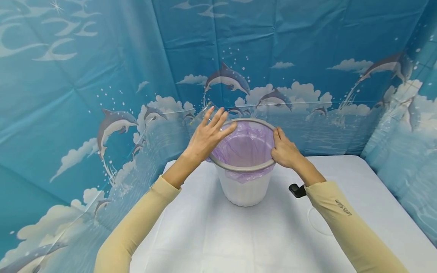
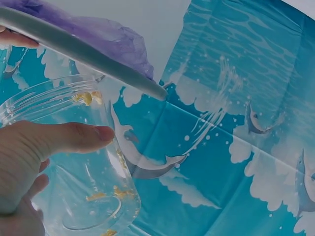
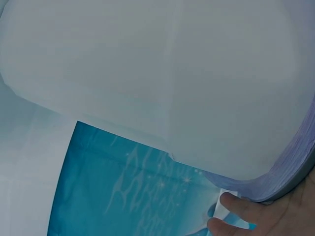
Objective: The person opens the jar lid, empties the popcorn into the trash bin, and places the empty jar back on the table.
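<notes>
A white bin (image 1: 244, 191) has a grey ring rim (image 1: 244, 167) and a purple plastic liner (image 1: 247, 146) folded over its edge. My left hand (image 1: 206, 138) holds a clear, wide-mouthed jar (image 2: 83, 182) just left of the rim; in the head view the fingers hide much of it. Yellowish crumbs (image 2: 86, 99) cling inside the jar near its mouth, with more lower down. The jar's mouth lies close to the grey ring in the left wrist view. On the opposite side, my right hand (image 1: 286, 151) grips the rim, fingers curled over it.
The bin is over a white-covered table (image 1: 232, 242). A small black object (image 1: 297, 190) lies beside the right sleeve, with a thin white loop (image 1: 317, 223) nearer me. Blue dolphin-print curtains (image 1: 239, 45) hang behind and along the sides.
</notes>
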Demonstrator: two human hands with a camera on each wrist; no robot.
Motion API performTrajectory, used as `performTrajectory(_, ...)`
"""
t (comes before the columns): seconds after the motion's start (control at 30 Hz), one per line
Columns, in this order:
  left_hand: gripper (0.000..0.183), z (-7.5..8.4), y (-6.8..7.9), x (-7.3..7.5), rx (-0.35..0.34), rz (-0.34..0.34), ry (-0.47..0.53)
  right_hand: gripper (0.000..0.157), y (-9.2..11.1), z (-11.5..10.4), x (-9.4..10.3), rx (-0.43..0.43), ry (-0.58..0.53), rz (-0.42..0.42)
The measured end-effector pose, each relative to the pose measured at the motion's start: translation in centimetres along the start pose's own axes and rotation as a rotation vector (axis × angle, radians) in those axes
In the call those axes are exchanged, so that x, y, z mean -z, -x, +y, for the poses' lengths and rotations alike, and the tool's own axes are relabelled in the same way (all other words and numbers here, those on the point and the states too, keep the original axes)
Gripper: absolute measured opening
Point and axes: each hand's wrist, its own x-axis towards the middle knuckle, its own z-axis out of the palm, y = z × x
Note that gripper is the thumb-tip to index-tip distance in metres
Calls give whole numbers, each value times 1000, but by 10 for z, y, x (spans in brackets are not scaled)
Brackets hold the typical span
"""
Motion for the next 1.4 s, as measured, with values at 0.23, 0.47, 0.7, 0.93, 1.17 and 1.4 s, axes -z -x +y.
performTrajectory(0.23, 78, 4, 2, -1, -28, -2, -21, 72, -1, 0, 0, 4, 1, 6)
performTrajectory(0.47, 76, 7, 3, -3, -50, -8, -29, 72, 0, 1, 0, 0, 0, 7)
performTrajectory(0.7, 78, 10, 4, -3, -52, -21, -31, 72, 1, 1, 1, -2, -5, 10)
performTrajectory(0.93, 87, 12, 6, -5, -6, -34, 27, 73, 2, 0, 1, 2, -3, 19)
performTrajectory(1.17, 92, 7, 15, -11, 174, -17, 252, 72, 1, 1, 1, 1, -13, 15)
performTrajectory(1.4, 103, -7, 33, -10, 452, 38, 676, 72, 1, 2, 0, 1, -21, 17)
